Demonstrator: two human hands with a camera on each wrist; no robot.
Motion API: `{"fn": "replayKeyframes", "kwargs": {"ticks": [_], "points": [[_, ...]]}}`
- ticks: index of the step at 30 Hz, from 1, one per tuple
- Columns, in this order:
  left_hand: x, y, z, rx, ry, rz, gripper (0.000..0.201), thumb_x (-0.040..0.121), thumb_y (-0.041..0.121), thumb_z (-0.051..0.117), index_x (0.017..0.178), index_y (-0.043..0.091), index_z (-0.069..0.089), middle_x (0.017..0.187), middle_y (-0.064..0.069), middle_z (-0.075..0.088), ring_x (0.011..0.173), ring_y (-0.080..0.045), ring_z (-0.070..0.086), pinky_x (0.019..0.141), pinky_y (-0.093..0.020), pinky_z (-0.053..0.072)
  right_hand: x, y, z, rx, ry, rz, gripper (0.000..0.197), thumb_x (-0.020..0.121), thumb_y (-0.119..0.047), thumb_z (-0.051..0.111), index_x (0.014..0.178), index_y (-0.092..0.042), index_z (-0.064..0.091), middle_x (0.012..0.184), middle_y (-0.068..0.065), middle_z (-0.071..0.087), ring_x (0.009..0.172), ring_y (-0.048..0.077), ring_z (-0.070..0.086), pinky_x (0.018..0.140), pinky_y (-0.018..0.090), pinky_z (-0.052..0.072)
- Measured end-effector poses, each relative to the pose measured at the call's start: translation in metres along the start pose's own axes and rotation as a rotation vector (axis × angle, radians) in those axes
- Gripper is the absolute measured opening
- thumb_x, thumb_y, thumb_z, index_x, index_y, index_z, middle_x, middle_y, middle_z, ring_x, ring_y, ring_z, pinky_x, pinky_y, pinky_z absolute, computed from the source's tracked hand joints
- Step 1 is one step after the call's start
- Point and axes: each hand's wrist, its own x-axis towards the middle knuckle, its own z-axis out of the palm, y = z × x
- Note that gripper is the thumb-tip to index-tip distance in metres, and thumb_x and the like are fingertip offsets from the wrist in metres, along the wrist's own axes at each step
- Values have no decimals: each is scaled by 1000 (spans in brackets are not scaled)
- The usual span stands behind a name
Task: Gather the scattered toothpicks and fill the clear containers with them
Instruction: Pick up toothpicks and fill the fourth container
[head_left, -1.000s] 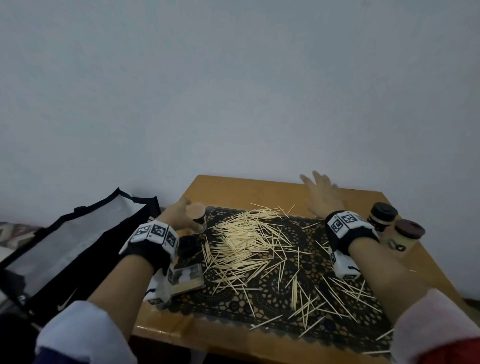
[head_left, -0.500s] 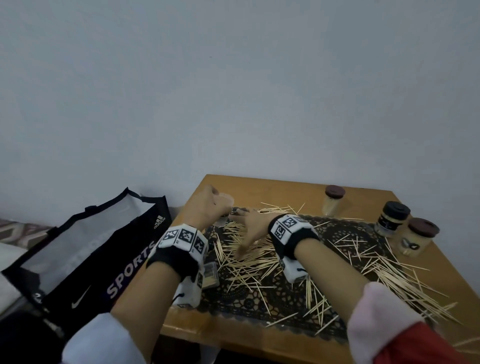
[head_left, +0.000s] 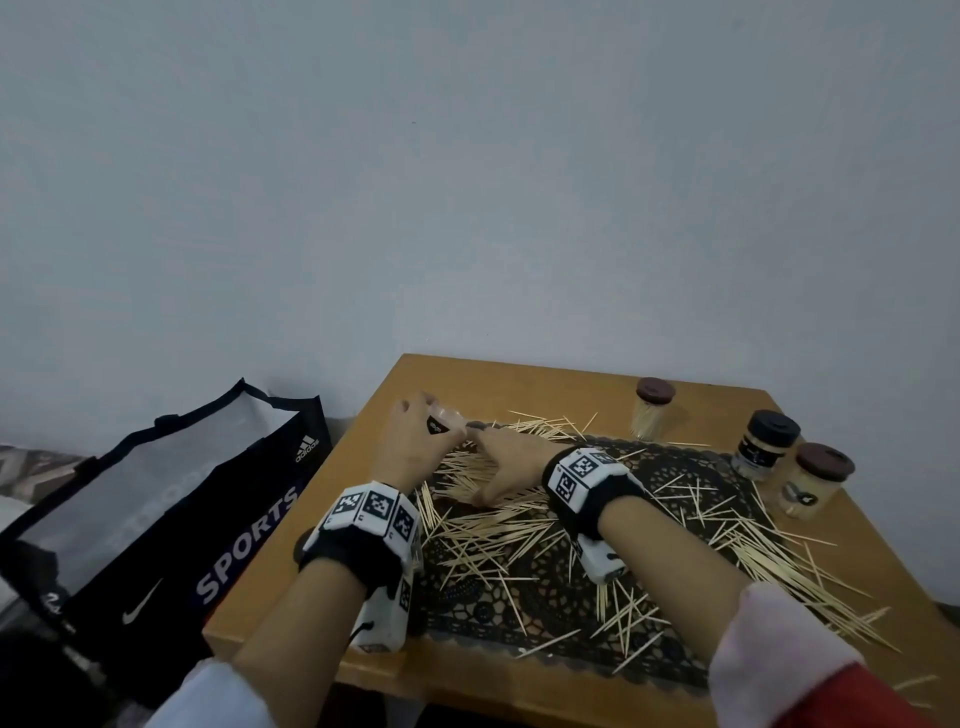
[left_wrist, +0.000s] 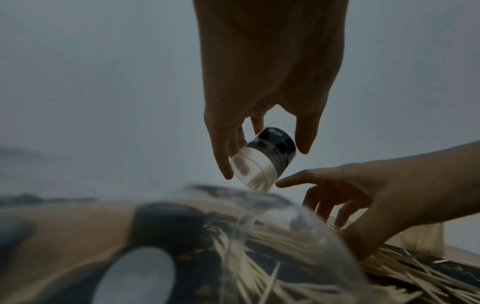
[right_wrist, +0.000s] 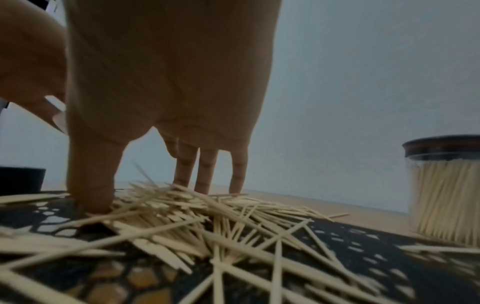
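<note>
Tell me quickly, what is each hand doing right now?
Left hand: grips a clear container, tilted above the table.
Right hand: open, its fingertips pressing on the toothpick pile.

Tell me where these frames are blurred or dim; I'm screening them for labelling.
Head view: dim, wide-angle bending, yet the toothpicks read sharply. Left wrist view: dark, its lower half smeared out of focus, only the clear container in the left hand fairly sharp. Right wrist view: the nearest toothpicks blur; the right hand is shadowed.

Plain pale grey-blue wall (head_left: 467, 182) behind, dim even light. Small wooden table (head_left: 519, 379) with dark lace mat (head_left: 519, 613). Black sports bag (head_left: 171, 525) left, possibly on floor.
</note>
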Motion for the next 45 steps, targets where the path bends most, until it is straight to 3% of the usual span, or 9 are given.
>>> {"fn": "replayKeyframes", "kwargs": {"ticks": [4, 8, 11, 15, 27, 33, 37, 41, 45], "points": [[0, 2, 3, -41, 25, 6, 61, 86, 35, 68, 136, 12, 43, 130, -9, 47, 107, -19, 48, 81, -25, 33, -8, 7, 1, 14, 69, -19, 101, 78, -41, 74, 153, -22, 8, 138, 9, 51, 119, 24, 52, 97, 40, 47], [0, 4, 10, -120, 34, 6, 61, 85, 31, 69, 136, 11, 43, 131, -10, 46, 115, -24, 48, 89, -29, 37, -15, 14, 4, 41, 97, 16, 107, 70, -53, 77, 152, -20, 16, 141, 6, 48, 124, 23, 49, 101, 41, 44], [-1, 9, 18, -135, 59, 24, 58, 85, 31, 69, 134, 12, 44, 129, -9, 46, 109, -20, 46, 87, -28, 38, -16, 17, 5, -4, 67, 47, 70, 73, -52, 75, 127, -14, 54, 117, 4, 59, 106, 23, 56, 90, 40, 48], [-1, 12, 28, -115, 106, 42, 59, 84, 35, 68, 133, 13, 45, 127, -7, 48, 117, -22, 46, 95, -37, 44, -17, 16, 5, -25, 89, 48, 32, 79, -42, 73, 94, -15, 65, 86, -1, 59, 81, 20, 56, 67, 30, 42], [-10, 11, 48, -192, 172, 69, 58, 90, 32, 64, 138, 9, 39, 131, -7, 49, 123, -23, 46, 102, -40, 41, -17, 10, 4, -234, 94, 11, 27, 92, -24, 57, 111, -4, 58, 112, 13, 62, 100, 30, 61, 84, 39, 51], [-8, 13, 51, -188, 205, 99, 58, 94, 30, 58, 141, 4, 37, 135, -14, 48, 124, -29, 46, 103, -38, 39, -16, 9, 5, -256, 52, 40, 25, 98, -20, 44, 119, -8, 50, 120, 12, 61, 106, 30, 60, 101, 48, 42], [-9, 13, 54, -195, 206, 96, 60, 96, 36, 52, 144, 5, 34, 140, -15, 45, 128, -28, 42, 108, -43, 36, -23, 19, -8, -118, 33, 116, 25, 99, -15, 38, 121, -7, 46, 115, 13, 61, 98, 29, 59, 83, 38, 47], [-13, 18, 53, -110, 238, 162, 61, 95, 38, 54, 143, 6, 36, 135, -11, 47, 125, -26, 43, 104, -39, 36, -38, 39, -25, 125, 50, 136, 25, 103, -19, 33, 122, -7, 44, 94, 4, 53, 68, 12, 45, 58, 23, 40], [-12, 19, 59, 69, 159, 178, 49, 88, 29, 58, 133, 12, 46, 124, -6, 53, 117, -25, 48, 96, -42, 40, -59, 56, -42, 184, 82, 162, 23, 104, -25, 34, 118, -7, 40, 90, -1, 46, 72, 12, 44, 62, 25, 38]]}}
